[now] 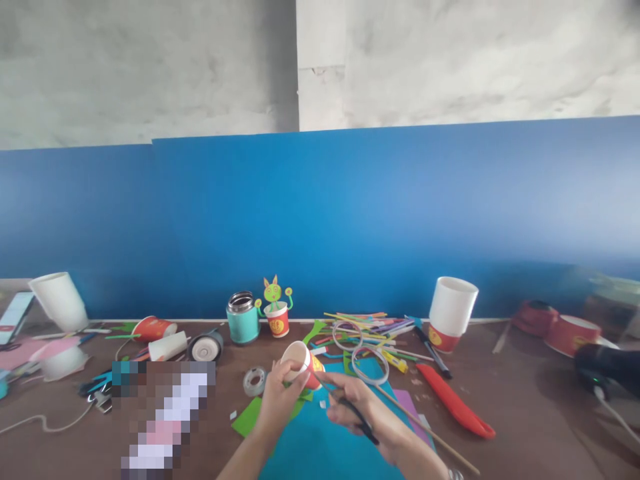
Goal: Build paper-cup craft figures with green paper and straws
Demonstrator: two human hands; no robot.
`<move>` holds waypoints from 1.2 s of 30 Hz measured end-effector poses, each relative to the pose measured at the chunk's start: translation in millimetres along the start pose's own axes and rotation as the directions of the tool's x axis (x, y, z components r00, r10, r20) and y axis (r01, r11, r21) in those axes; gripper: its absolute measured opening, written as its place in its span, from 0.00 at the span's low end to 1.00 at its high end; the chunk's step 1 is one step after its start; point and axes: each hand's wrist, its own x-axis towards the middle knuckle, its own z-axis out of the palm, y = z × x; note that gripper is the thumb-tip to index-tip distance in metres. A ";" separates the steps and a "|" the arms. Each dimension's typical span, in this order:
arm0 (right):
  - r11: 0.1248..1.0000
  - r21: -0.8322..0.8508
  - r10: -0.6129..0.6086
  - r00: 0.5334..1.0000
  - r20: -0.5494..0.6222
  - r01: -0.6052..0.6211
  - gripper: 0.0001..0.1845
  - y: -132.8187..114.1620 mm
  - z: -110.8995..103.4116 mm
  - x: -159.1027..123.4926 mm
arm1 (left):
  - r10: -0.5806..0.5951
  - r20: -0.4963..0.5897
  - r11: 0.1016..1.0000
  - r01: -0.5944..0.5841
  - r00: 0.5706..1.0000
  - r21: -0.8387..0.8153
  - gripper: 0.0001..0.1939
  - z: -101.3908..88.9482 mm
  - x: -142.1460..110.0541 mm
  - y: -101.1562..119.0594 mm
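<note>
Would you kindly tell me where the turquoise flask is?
In the head view, the turquoise flask stands left of centre before the blue partition, just left of the small cup with the green figure.

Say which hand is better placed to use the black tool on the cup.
Probably the right hand: it holds the black tool, pointed at the cup. The left hand grips the cup.

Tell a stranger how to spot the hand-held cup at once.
On the brown table, find the bright blue sheet in front of the person. Near its far end, the left hand holds a tilted red-and-white paper cup. Only this cup is hand-held.
</note>
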 end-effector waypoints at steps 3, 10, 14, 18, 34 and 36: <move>0.987 0.158 0.013 0.997 0.072 -0.024 0.19 -3.1 -0.6 -2.6 | 0.024 0.022 1.000 -0.024 0.999 -0.014 0.19 0.5 -0.6 1.0; 0.908 0.417 -0.047 0.979 0.199 -0.042 0.11 10.8 -9.6 6.5 | 0.061 0.076 0.997 -0.057 0.995 -0.053 0.22 1.9 -1.3 1.1; 0.835 0.544 -0.045 0.977 0.209 -0.078 0.18 13.9 -9.5 7.6 | 0.075 0.100 0.995 -0.068 0.992 -0.069 0.22 2.6 -2.5 2.5; 0.786 0.607 -0.025 0.976 0.217 -0.115 0.21 8.4 -6.2 6.0 | 0.086 0.130 0.991 -0.072 0.988 -0.111 0.22 4.5 -4.7 3.8; 0.980 -0.194 0.076 0.986 0.149 -0.046 0.54 -15.7 -3.0 -13.3 | 0.133 0.222 0.990 -0.141 0.966 0.018 0.12 12.3 -10.4 1.2; 0.967 -0.254 0.085 0.979 0.185 -0.036 0.56 -14.9 -3.3 -13.9 | 0.138 0.232 0.989 -0.145 0.963 0.013 0.12 12.6 -10.6 3.0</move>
